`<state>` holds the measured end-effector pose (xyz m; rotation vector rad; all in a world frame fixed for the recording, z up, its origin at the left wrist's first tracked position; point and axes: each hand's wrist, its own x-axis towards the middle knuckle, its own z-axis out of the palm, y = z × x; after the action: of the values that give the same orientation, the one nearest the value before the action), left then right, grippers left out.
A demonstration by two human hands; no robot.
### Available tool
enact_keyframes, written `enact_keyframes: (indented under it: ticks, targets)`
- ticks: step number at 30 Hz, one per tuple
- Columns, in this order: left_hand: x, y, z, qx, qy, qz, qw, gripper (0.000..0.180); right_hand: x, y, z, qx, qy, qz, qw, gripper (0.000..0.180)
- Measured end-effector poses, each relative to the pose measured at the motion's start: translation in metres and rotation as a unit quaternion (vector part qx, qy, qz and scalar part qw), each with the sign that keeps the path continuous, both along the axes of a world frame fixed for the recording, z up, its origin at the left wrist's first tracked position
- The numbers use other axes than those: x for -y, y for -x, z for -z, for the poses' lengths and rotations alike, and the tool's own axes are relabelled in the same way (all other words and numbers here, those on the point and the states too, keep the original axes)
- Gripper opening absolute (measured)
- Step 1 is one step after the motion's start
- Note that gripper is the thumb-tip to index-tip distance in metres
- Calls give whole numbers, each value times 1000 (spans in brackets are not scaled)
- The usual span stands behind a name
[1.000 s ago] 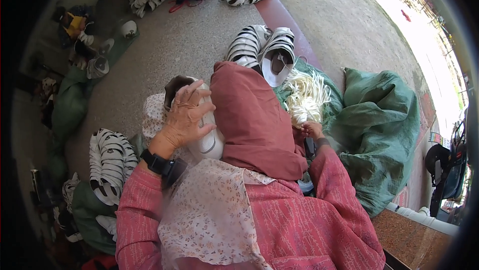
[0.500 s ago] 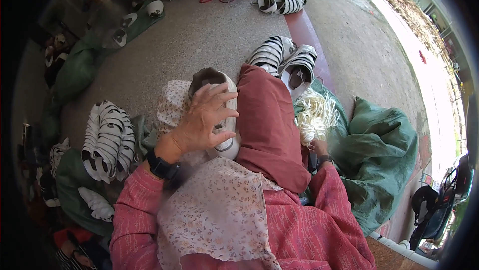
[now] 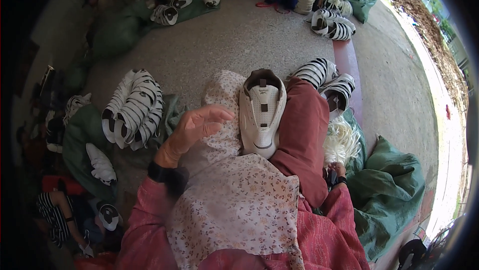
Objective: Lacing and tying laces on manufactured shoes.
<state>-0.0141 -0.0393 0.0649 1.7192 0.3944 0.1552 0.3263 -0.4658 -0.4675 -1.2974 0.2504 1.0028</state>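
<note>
Here a white shoe [image 3: 262, 115] is laid on the lap, its long axis running away from the body, opening at the far end. The left hand [image 3: 192, 129] is held just beside it, fingers loosely apart, empty. The right hand [image 3: 338, 169] is mostly hidden; its grip cannot be told. Concrete floor [image 3: 239, 45] is spread around, striped shoes [image 3: 132, 108] piled on green sacks [image 3: 394, 190].

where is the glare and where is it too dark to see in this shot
Head view: the right rim, along the concrete ground, is blown out by sun; the left edge sinks into dark shade with fisheye bending; the white shoe and left hand are evenly lit and sharp.
</note>
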Motion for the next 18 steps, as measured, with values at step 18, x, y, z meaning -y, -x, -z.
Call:
enact_keyframes:
  ticks: [18]
  targets:
    - [-26,-8,45,23,76,21,997,38,-71,4,-321,202,-23,40,978,33]
